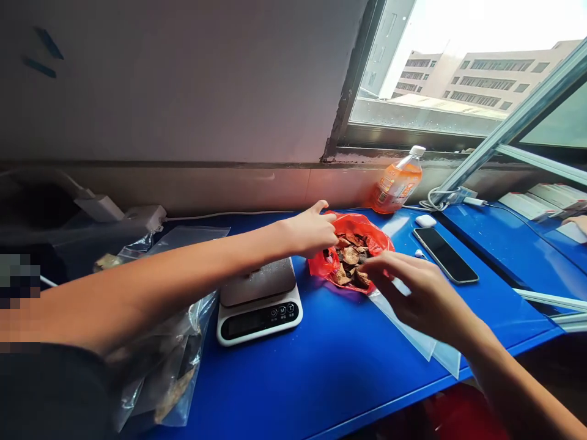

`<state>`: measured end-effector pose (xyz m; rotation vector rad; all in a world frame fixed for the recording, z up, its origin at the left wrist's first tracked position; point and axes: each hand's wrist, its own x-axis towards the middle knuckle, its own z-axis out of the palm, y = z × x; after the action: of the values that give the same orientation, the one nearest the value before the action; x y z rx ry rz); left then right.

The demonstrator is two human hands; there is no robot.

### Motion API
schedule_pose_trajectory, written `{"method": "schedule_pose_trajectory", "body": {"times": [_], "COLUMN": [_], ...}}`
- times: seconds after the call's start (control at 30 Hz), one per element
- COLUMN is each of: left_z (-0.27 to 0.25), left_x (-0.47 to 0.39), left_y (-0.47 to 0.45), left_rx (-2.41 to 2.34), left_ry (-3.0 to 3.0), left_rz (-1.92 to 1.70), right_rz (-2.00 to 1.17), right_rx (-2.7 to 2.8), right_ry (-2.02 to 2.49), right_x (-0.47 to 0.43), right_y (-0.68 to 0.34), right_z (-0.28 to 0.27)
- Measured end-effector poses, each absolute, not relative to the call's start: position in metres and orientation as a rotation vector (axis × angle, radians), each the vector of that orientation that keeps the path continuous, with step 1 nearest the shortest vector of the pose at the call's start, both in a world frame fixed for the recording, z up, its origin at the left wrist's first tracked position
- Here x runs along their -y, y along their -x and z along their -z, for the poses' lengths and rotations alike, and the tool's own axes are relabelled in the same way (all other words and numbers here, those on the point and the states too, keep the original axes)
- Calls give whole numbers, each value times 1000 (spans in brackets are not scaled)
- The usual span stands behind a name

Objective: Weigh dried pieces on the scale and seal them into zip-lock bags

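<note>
A red plastic bag (323, 264) stands open on the blue table, filled with dried brown slices (352, 255) that look like mushroom or bark. My left hand (316, 231) reaches across to the bag's left rim and grips it, one digit sticking up. From the right, my right hand (415, 287) leans over the bag's near right side. Its fingers are bent and apart, the tips at the slices; I see nothing held in them. Left of the bag sits a white kitchen scale (259, 311), its display dark and its plate partly hidden under my left forearm.
Clear plastic bags (183, 342) lie left of the scale; more clear bags (413, 330) lie under my right hand. Behind are an orange drink bottle (398, 180), white earbud case (425, 221) and phone (446, 255). A metal frame (477, 153) slants at right; another person's hand (581, 223) shows there.
</note>
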<state>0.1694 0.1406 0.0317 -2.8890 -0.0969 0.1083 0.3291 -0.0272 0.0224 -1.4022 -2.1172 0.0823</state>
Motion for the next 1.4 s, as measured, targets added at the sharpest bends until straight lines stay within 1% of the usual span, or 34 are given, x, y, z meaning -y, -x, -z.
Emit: {"method": "schedule_pose_trajectory", "body": {"times": [0.1,0.17,0.23,0.33,0.4,0.5,0.57,0.73,0.8,0.87,0.97,1.1,1.17,1.27,1.4], "left_z": [-37,-40,-41,-37,-32,-23,-19,-21,-23,-23,-17,-10,-12,-21,-37], "left_x": [-145,-147,-146,-136,-126,-117,-120,-137,-136,-129,-115,-112,-117,-128,-136], "left_y": [-160,-156,-157,-168,-175,-175,-166,-143,-145,-154,-173,-187,-185,-175,-165], "left_rx": [155,183,190,161,93,-61,-38,321,432,471,468,635,698,780,835], "left_ry": [2823,2806,2813,2889,2992,3110,3076,2863,2840,2857,2930,3000,3012,3044,3276], "left_rz": [-207,-209,-150,72,159,76,-20,-179,-165,-57,40,-197,-224,-173,40], "right_rz": [-122,-68,36,194,230,240,263,421,457,448,444,562,643,714,725], "right_rx": [2233,2327,2446,2567,2584,2476,2392,2318,2314,2332,2376,2416,2420,2415,2409], "right_ry": [1463,1512,1557,1599,1563,1588,1699,2114,2253,2330,2385,2387,2376,2389,2424], "right_x": [-6,-26,-41,-59,-68,-76,-73,-47,-38,-34,-30,-20,-11,0,8], "right_y": [-339,-343,-345,-345,-347,-356,-365,-376,-373,-368,-366,-376,-384,-394,-398], "right_z": [-8,3,12,23,27,29,28,23,20,17,12,7,6,2,-2]}}
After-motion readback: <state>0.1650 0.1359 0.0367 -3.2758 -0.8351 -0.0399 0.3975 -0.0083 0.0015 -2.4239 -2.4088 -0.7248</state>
